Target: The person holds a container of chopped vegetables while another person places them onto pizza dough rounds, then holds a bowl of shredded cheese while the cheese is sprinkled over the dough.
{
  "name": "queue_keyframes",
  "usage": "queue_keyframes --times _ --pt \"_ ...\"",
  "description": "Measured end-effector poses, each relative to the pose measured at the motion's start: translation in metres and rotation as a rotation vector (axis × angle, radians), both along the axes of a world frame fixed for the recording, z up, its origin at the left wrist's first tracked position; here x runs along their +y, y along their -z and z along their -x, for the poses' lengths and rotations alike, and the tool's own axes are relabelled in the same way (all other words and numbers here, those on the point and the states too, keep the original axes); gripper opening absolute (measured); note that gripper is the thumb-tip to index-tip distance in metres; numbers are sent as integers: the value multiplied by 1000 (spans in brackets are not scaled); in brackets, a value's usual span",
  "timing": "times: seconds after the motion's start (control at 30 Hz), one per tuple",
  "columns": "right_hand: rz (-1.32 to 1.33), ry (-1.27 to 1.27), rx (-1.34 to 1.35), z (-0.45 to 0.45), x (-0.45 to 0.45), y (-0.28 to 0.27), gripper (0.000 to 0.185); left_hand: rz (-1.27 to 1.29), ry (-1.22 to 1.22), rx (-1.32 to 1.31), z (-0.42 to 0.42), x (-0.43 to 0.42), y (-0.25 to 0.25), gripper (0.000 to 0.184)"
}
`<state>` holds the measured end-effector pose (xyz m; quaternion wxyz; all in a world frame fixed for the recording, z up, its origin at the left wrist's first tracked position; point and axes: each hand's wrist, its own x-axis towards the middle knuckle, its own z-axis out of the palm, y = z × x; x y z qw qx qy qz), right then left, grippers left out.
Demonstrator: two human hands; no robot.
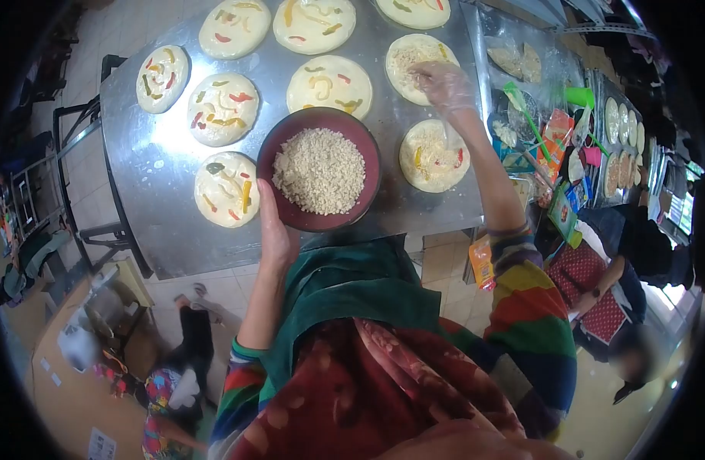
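My left hand (274, 226) holds a dark red bowl (268, 153) by its left side, in front of my body. Pale chopped crumbs (319, 170) fill much of the bowl. Over a dough round (402, 57) at the upper right, my right hand (444, 83) has its fingers pinched together, in what looks like a clear plastic glove; what they hold is too small to make out. Crumbs lie on that round and on the one below it (429, 172). Other rounds, such as one at the left (223, 107), bear red, yellow and green strips.
The rounds lie on a metal table (138, 161). Bags, packets and green-handled tools (527, 115) crowd its right side. Farther right, a tray (607, 153) holds more rounds. One person (605, 291) is at the right, another (172, 383) at the lower left.
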<state>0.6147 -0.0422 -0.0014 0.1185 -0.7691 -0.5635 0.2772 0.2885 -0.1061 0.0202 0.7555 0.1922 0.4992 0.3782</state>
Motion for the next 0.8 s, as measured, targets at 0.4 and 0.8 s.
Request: queue_keyframes --times 0.4,0.8 --pt "17 -489 47 105 -42 -32 26 -179 186 62 -67 21 28 64" --pt "-78 128 508 -62 -5 -20 22 -61 151 -63 -66 26 30 69"
